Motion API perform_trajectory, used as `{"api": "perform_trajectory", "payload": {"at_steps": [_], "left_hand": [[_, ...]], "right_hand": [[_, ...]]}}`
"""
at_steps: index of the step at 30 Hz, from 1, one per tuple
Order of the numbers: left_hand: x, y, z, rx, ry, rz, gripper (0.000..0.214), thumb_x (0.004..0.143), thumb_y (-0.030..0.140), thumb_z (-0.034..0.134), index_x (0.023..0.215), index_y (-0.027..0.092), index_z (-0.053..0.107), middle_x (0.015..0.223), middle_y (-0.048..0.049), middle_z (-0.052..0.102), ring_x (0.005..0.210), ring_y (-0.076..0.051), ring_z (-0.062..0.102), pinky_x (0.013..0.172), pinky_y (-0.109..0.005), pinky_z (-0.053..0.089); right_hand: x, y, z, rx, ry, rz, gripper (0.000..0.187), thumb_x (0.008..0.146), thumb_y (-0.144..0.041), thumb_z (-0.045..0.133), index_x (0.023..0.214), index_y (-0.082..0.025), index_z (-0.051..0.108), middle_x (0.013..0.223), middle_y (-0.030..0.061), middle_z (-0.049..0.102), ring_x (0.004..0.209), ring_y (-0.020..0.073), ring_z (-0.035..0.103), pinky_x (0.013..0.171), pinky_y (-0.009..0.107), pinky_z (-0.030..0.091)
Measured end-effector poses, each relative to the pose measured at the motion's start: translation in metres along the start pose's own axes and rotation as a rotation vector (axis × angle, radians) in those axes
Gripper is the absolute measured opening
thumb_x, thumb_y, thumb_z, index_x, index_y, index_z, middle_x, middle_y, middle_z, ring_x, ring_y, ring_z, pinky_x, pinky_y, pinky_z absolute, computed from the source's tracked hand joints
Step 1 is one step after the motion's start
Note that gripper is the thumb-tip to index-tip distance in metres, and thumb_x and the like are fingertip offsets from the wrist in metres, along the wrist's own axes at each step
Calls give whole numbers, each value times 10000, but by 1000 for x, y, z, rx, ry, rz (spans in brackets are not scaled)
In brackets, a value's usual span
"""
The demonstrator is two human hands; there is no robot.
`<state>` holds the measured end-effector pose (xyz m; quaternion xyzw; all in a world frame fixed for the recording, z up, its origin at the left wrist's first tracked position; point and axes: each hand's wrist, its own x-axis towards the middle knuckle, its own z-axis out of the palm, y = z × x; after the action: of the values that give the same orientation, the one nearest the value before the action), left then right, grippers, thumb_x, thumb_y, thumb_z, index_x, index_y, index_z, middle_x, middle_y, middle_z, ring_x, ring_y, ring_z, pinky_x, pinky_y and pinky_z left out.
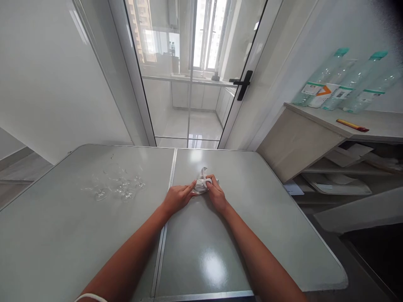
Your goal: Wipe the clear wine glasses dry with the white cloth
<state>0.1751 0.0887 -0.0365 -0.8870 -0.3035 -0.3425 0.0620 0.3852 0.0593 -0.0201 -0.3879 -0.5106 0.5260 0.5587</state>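
Note:
Both my hands meet near the middle of a grey folding table (220,251). My left hand (177,198) steadies a clear wine glass (199,188) with its fingertips on the rim or base. My right hand (215,192) grips a white cloth (204,178) that is bunched around and into that glass. The glass is mostly hidden by the cloth and my fingers, so I cannot tell if it is upright or tilted.
Several clear wine glasses (121,186) stand on the table's left half. A glass door with a black handle (242,84) is behind the table. At right, a shelf unit (333,126) carries water bottles (346,79) and a yellow-red pen (351,125).

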Motion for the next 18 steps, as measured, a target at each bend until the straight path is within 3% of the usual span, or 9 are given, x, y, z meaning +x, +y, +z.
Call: {"api": "perform_trajectory", "payload": {"at_steps": [4, 7, 13, 18], "left_hand": [[1, 4, -2, 13, -2, 39, 510, 1015, 333, 567, 1508, 227, 484, 1006, -65, 802, 701, -157, 726, 617, -258, 478], [1, 5, -2, -12, 16, -33, 473, 1011, 376, 572, 1462, 234, 546, 955, -53, 806, 673, -146, 716, 604, -248, 468], [0, 2, -1, -189, -28, -174, 467, 969, 446, 628, 1395, 255, 614, 843, -5, 793, 582, -110, 667, 575, -215, 458], [-1, 0, -3, -197, -28, -151, 476, 962, 414, 648, 1413, 272, 597, 855, 3, 793, 584, -101, 669, 595, -211, 484]], "right_hand": [[4, -2, -2, 67, -24, 58, 253, 923, -500, 560, 953, -256, 497, 834, -1, 447, 770, 193, 424, 718, 286, 409], [4, -4, -4, 44, -40, 18, 251, 933, -502, 561, 945, -260, 498, 839, 3, 447, 769, 194, 425, 727, 293, 404], [0, -5, -11, -278, -98, -141, 203, 961, -473, 586, 951, -272, 558, 796, -7, 486, 737, 189, 410, 748, 318, 371], [-4, -5, -13, -361, -105, -178, 158, 936, -416, 625, 1005, -275, 621, 767, 2, 532, 734, 203, 451, 784, 352, 400]]}}
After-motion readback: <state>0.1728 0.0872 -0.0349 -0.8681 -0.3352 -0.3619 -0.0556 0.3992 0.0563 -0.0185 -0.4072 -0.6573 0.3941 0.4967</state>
